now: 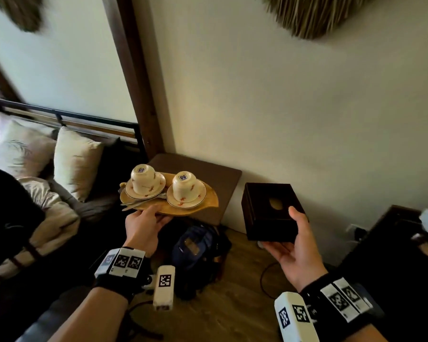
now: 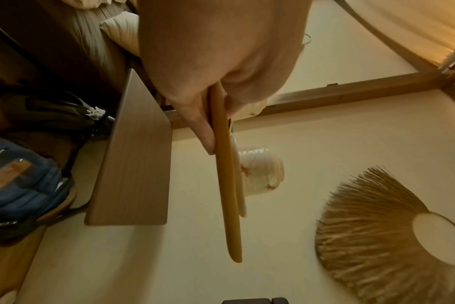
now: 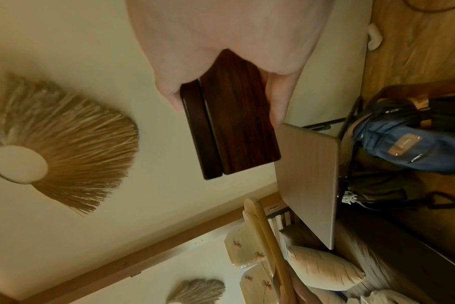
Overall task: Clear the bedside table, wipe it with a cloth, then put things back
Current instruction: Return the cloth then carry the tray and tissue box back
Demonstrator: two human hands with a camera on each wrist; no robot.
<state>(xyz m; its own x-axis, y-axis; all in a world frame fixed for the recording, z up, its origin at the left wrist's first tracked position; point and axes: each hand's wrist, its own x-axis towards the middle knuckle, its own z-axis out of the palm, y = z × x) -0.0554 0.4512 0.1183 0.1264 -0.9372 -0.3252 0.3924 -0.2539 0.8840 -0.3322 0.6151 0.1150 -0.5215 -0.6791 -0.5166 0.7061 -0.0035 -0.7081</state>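
My left hand (image 1: 143, 223) grips the near edge of a leaf-shaped wooden tray (image 1: 208, 201), thumb on top and fingers beneath. It is held above the front of the brown bedside table (image 1: 208, 169). On the tray are two upturned cream cups (image 1: 184, 186) on saucers (image 1: 156, 191), plus cutlery. In the left wrist view the tray (image 2: 226, 185) appears edge-on, pinched between thumb and fingers (image 2: 203, 131). My right hand (image 1: 292, 243) holds a dark wooden tissue box (image 1: 269, 213) from below, to the right of the table. The box (image 3: 234, 115) fills the right wrist view.
A blue backpack (image 1: 195, 248) lies on the wooden floor under the table. The bed with pillows (image 1: 77, 161) is on the left. A dark piece of furniture (image 1: 400, 243) stands at the right. Straw fans (image 1: 314, 16) hang on the wall. A cable (image 1: 265, 280) runs over the floor.
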